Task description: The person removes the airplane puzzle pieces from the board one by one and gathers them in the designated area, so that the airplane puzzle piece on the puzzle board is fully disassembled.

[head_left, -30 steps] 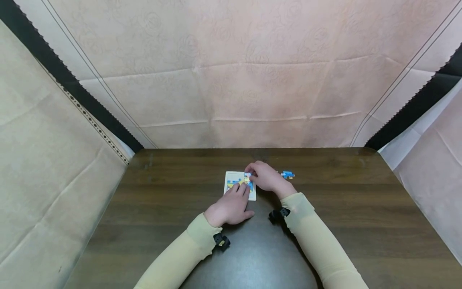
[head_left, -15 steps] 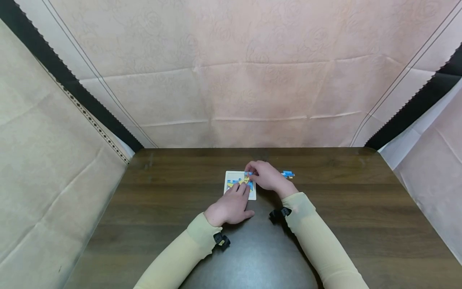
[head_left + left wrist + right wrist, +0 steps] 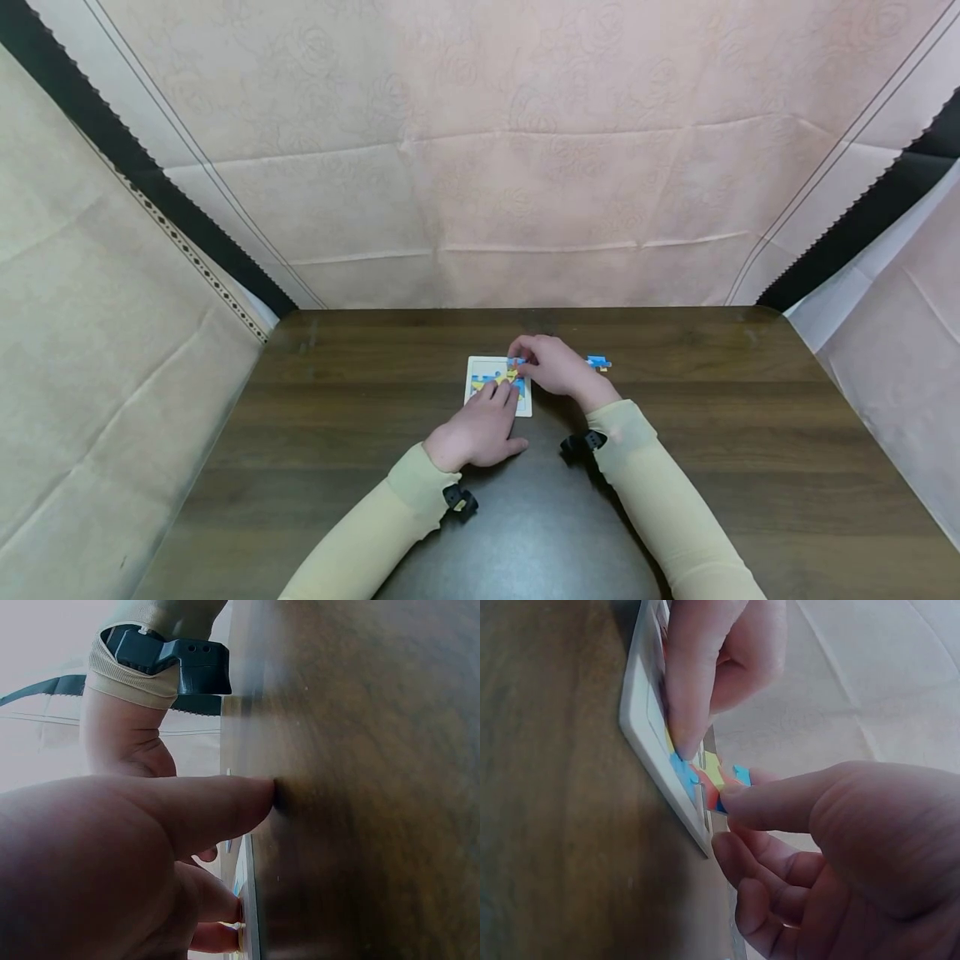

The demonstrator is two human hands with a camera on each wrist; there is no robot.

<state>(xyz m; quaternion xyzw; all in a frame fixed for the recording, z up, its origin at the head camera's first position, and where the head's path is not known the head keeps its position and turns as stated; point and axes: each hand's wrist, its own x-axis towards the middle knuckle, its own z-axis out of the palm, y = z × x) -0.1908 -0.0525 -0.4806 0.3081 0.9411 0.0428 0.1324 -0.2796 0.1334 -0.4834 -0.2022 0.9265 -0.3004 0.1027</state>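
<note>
A small white-rimmed jigsaw tray [image 3: 477, 367] lies near the table's far side, with blue and yellow pieces in its lower part. My left hand [image 3: 480, 429] rests with its fingertips on those pieces; its thumb touches the tabletop in front of the tray. At the tray's upper right, my right hand [image 3: 557, 368] pinches a puzzle piece [image 3: 714, 774] between thumb and fingers. Yellow, red and blue show on that piece, which stands tilted at the tray's edge beside a blue piece [image 3: 681, 771]. My left fingers hide part of the picture.
Another blue and yellow puzzle piece [image 3: 598, 362] lies on the wooden table [image 3: 360, 392], right of the tray and just past my right wrist. Pale cloth [image 3: 480, 192] hangs behind the table's far edge and along both sides.
Over the last second the right hand and the pinched puzzle piece shift only very slightly, and the piece's tilt seems changed. The left hand stays in place on the tray.
</note>
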